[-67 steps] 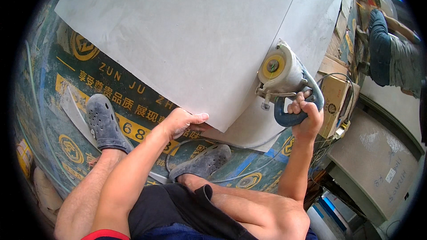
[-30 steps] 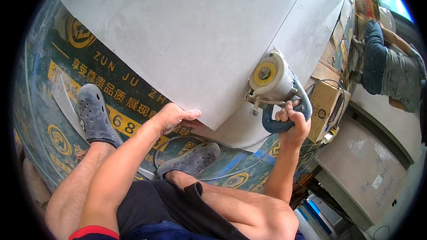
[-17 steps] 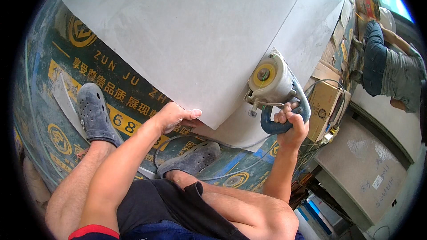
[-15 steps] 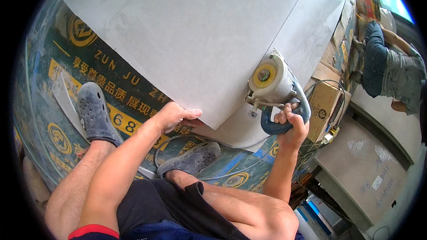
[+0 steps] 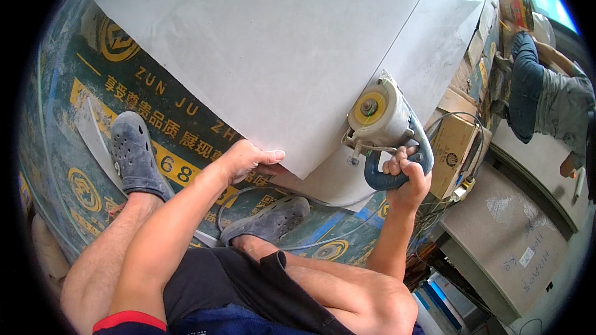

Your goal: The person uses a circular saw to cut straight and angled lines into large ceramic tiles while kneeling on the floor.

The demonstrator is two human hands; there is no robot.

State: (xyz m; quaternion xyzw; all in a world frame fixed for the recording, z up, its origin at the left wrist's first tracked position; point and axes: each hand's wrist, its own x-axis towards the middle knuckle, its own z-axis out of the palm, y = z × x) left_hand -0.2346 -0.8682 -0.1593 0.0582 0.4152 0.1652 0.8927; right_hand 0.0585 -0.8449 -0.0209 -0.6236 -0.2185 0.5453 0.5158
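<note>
My right hand point(image 5: 405, 177) is wrapped round the blue handle of a handheld tile saw point(image 5: 377, 116). The saw rests on a large light-grey tile point(image 5: 261, 56), its round yellow part facing up and to the left. A thin straight line runs along the tile from the front of the saw toward the far edge. At the tile's near corner my left hand point(image 5: 245, 160) grips the edge, thumb on top and the other fingers mostly hidden below. A grey cable point(image 5: 323, 202) passes across the floor below the saw.
Green printed sheeting point(image 5: 149, 142) covers the floor under my clogs. A narrow tile offcut point(image 5: 102, 142) lies by my left foot. To the right stand a cardboard box point(image 5: 454, 149) and large brown slabs point(image 5: 509, 242). Another person point(image 5: 546, 96) bends over at the far right.
My hands and the saw stay almost in place; the whole view has shifted slightly. At the far right, the other person's hand has moved lower.
</note>
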